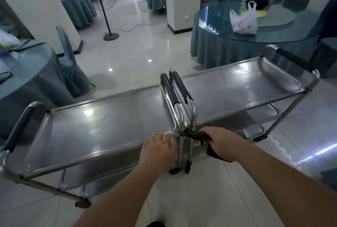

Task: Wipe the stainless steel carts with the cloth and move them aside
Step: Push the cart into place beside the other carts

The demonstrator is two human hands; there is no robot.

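Low in the frame, our left hand (158, 151) lies open, fingers spread on the near right corner of the left cart (102, 126), while our right hand (221, 142) is closed around a dark cloth (197, 134) just beside the carts' meeting handles. The right cart (242, 88) stands end to end with the first, centre right. Beyond, a white plastic bag (243, 21) sits on a round glass-topped desk (284, 33), upper right.

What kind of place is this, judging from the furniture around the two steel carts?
Most likely a restaurant banquet hall. Round tables carry floor-length teal cloths and a glass turntable, the chairs wear matching fabric covers, and two stainless steel carts stand on the glossy tiled floor.
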